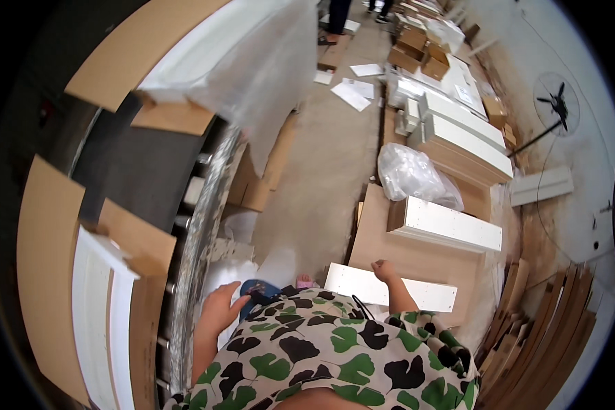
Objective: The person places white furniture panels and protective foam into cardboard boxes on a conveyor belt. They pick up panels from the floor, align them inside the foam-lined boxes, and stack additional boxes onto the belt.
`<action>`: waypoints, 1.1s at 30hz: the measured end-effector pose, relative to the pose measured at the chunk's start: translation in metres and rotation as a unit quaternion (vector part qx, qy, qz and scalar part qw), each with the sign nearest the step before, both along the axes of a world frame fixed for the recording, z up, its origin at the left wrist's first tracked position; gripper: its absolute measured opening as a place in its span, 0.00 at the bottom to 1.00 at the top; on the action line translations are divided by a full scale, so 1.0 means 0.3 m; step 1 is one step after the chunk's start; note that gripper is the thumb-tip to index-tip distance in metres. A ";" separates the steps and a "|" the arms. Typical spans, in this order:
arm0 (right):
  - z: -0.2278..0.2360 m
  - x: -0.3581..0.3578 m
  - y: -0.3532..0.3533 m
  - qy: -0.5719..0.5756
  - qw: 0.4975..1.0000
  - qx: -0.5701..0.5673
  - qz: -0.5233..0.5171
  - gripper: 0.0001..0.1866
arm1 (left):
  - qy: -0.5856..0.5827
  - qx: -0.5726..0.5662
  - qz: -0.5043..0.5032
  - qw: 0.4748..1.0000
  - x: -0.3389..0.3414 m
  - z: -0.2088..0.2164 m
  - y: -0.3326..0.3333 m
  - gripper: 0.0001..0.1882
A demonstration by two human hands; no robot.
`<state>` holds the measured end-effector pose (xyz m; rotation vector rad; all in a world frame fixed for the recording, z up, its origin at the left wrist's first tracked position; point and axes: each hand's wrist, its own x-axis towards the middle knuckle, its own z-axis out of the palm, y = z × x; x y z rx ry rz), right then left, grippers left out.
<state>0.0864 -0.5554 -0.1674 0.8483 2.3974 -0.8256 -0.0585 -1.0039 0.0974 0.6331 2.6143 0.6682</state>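
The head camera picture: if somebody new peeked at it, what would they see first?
Probably the shirt with green and black leaves, filling the bottom middle. Next might come the big open cardboard box at the lower left, with white pieces inside, and the white board by the right hand. The black fan stands out too, against the pale wall at the upper right.

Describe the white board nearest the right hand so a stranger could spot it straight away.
Find the brown cardboard sheet on the person's right. At its near end lies a long white board. Unlike the stack of white boards just beyond, it is partly hidden by the right hand and forearm.
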 end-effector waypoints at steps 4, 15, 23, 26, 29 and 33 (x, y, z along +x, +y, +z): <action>-0.122 0.138 0.169 0.092 0.975 0.044 -0.199 0.18 | 0.040 -0.001 -0.093 0.995 -0.210 0.021 0.234 0.21; -0.275 -0.112 0.433 0.034 0.884 -0.146 -0.443 0.17 | -0.122 -0.119 -0.422 0.890 -0.716 -0.173 0.964 0.21; -0.203 -0.932 0.679 0.055 0.969 -0.112 -0.213 0.18 | -0.175 -0.143 -0.430 0.874 -1.321 -0.292 1.471 0.21; -0.104 -1.103 0.803 0.087 0.971 -0.105 -0.195 0.18 | -0.152 -0.136 -0.451 0.869 -1.532 -0.364 1.554 0.22; -0.062 -1.194 0.923 0.198 0.932 -0.068 -0.295 0.18 | -0.104 -0.146 -0.471 0.864 -1.707 -0.374 1.733 0.21; -0.120 -1.086 1.038 0.112 0.926 -0.042 -0.359 0.16 | -0.038 -0.117 -0.519 0.846 -1.812 -0.387 2.099 0.19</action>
